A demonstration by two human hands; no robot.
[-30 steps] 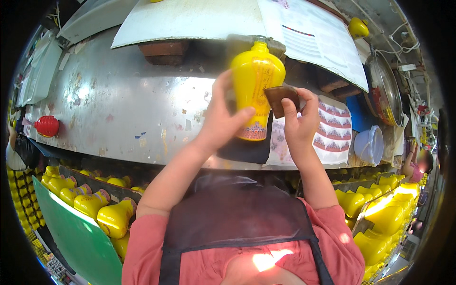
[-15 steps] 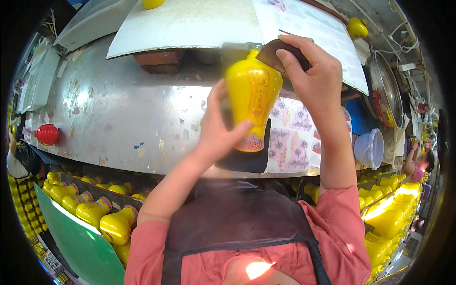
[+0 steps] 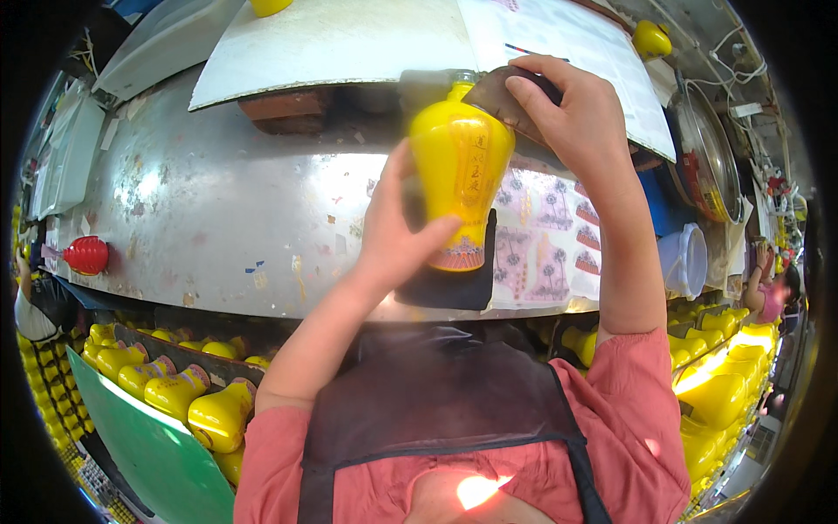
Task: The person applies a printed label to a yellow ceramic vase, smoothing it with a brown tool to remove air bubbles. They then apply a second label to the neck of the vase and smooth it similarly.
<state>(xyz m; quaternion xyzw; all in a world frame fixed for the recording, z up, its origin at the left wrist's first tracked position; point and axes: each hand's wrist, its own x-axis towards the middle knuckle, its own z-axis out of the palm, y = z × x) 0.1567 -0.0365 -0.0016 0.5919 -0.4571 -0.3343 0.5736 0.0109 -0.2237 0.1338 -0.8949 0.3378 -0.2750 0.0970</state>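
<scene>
A glossy yellow bottle with a narrow clear neck, a column of dark characters and a patterned band round its foot stands tilted slightly over a black cloth. My left hand is closed round its left side, thumb low on the front, the other fingers partly hidden behind it. My right hand pinches a dark brown flat scraper between thumb and fingers. The scraper's edge lies against the bottle's right shoulder, just below the neck. A sheet of pink-and-grey printed decals lies right of the cloth.
A white board rests on a brick at the back of the metal table. A red ribbed bottle lies far left, a white bucket right. Below are rows of yellow bottles and a green panel.
The view has shifted slightly. The scraper keeps its place by the bottle's shoulder, tipped a little differently. The bottle is turned slightly, and both hands keep their grip.
</scene>
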